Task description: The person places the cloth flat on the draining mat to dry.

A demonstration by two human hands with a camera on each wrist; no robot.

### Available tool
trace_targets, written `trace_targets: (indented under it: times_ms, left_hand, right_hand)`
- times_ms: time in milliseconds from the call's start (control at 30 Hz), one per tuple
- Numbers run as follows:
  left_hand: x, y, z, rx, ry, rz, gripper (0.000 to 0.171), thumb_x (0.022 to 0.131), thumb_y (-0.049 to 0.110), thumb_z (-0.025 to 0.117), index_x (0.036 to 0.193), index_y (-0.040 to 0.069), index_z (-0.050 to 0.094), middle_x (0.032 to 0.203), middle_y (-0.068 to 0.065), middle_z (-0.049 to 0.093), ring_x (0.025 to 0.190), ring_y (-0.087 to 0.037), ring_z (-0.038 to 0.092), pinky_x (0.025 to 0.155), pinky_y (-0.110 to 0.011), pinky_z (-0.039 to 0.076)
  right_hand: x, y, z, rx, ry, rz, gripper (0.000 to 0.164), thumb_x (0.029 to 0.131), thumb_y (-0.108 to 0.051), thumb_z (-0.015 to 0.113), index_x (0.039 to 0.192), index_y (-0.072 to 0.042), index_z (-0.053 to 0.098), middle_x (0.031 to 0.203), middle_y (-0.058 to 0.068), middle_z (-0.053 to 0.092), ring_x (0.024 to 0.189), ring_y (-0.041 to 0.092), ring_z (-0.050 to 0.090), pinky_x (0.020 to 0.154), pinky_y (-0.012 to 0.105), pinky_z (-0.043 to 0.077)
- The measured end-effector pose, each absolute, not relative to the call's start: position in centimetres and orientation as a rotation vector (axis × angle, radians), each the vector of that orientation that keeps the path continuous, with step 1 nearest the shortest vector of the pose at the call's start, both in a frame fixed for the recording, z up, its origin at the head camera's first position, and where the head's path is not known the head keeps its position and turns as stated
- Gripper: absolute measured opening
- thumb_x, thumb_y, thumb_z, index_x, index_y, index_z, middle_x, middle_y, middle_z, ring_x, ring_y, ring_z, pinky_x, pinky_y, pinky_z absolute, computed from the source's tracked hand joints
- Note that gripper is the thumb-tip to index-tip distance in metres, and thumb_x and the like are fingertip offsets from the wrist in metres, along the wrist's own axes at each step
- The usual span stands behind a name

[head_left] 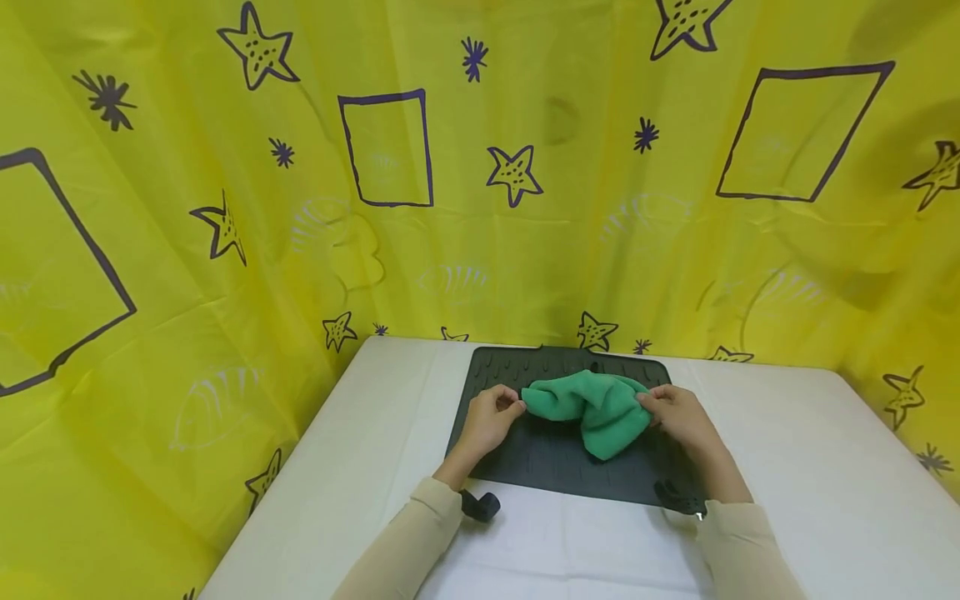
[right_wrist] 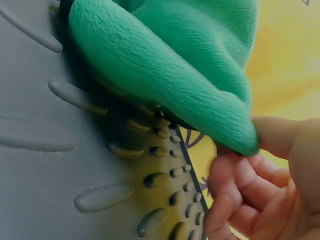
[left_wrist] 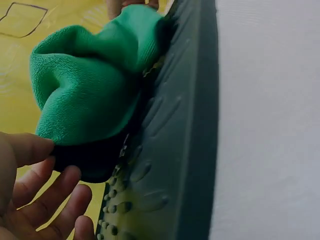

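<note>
A fuzzy green cloth (head_left: 611, 408), bunched and folded, is held between the two hands above a dark ridged mat (head_left: 517, 458). My left hand (head_left: 489, 421) pinches its left end with thumb and finger; the other fingers are spread below, as the left wrist view shows. Under that end is a black, smooth-edged part (left_wrist: 87, 162); whether it belongs to the cloth or to something else I cannot tell. At the right end, my right hand (head_left: 678, 414) pinches a corner, with its remaining fingers curled beneath. The cloth's middle sags in loose folds and hides part of the mat.
The mat lies on a white table (head_left: 795, 450), with rows of raised ridges and small studs (right_wrist: 175, 172). A yellow curtain (head_left: 555, 242) printed with stars and frames hangs behind and on the left and right. Black wrist gear (head_left: 480, 506) shows beside the left sleeve.
</note>
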State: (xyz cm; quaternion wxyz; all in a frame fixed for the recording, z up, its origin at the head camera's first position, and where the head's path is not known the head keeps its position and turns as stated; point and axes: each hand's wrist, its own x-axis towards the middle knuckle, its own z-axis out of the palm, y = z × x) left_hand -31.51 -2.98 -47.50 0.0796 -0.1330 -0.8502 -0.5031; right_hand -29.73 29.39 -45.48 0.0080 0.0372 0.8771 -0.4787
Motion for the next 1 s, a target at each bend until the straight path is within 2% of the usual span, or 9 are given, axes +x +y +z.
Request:
trace_targets:
  times_ms: [167,267,433,600,733,833,1000]
  left_hand:
    - [-32.0,-3.6,-47.2,-0.298,-2.482,-1.629,0.013,0.097,0.016,0.067,0.098,0.003,0.069,0.089,-0.012,0.073,0.078,-0.014,0.065,0.070,-0.028,0.051]
    - [-32.2,-3.9,-47.2,-0.245,-2.453,-1.712,0.015,0.098,0.016,0.065,0.101,0.002,0.067,0.092,-0.018,0.074,0.079,-0.020,0.070,0.070,-0.028,0.050]
    - [-32.6,-4.5,-47.0,-0.184,-2.428,-1.760,0.017,0.100,0.019,0.061,0.104,0.002,0.064,0.099,-0.021,0.075,0.086,-0.027,0.073,0.072,-0.029,0.048]
    - [-32.6,-4.9,-46.5,-0.152,-2.405,-1.757,0.017,0.102,0.019,0.058,0.104,0.003,0.063,0.096,-0.021,0.074,0.088,-0.031,0.071,0.072,-0.029,0.047]
    - [-32.7,-5.2,-46.6,-0.152,-2.419,-1.753,0.016,0.102,0.019,0.059,0.102,0.004,0.063,0.087,-0.017,0.071,0.079,-0.024,0.067,0.071,-0.028,0.046]
    - [-32.8,-5.3,-47.0,-0.182,-2.475,-1.728,0.016,0.102,0.019,0.059,0.102,0.003,0.064,0.084,-0.014,0.071,0.075,-0.016,0.064,0.070,-0.027,0.046]
    - [-33.0,-5.8,-47.6,-0.305,-2.633,-1.627,0.021,0.100,0.018,0.060,0.110,0.001,0.066,0.096,-0.013,0.073,0.082,-0.016,0.066,0.074,-0.030,0.051]
  right_hand:
    - [-29.7,29.7,-45.6,0.259,2.784,-1.556,0.047,0.106,-0.036,0.052,0.124,0.007,0.059,0.117,0.024,0.063,0.103,0.031,0.058,0.083,0.037,0.050]
    - [-29.7,30.1,-45.4,0.335,2.785,-1.577,0.050,0.106,-0.038,0.052,0.128,0.006,0.058,0.131,0.028,0.059,0.116,0.036,0.055,0.089,0.038,0.047]
    - [-29.6,30.5,-45.1,0.398,2.810,-1.607,0.048,0.105,-0.039,0.054,0.129,0.002,0.060,0.113,0.016,0.066,0.104,0.025,0.056,0.076,0.024,0.047]
    - [-29.4,30.7,-45.0,0.441,2.829,-1.636,0.049,0.105,-0.041,0.054,0.130,0.001,0.059,0.103,0.009,0.065,0.097,0.021,0.055,0.072,0.022,0.047]
    - [-29.3,30.9,-45.0,0.406,2.807,-1.626,0.054,0.106,-0.044,0.052,0.132,0.003,0.056,0.110,0.015,0.064,0.101,0.024,0.055,0.076,0.025,0.047]
    - [-29.2,31.3,-45.0,0.338,2.764,-1.551,0.065,0.106,-0.050,0.047,0.138,0.006,0.051,0.121,0.022,0.061,0.104,0.027,0.057,0.079,0.027,0.047]
    - [-28.7,33.0,-44.6,0.187,2.683,-1.384,0.082,0.106,-0.058,0.038,0.144,0.014,0.040,0.125,0.030,0.058,0.103,0.029,0.062,0.083,0.033,0.055]
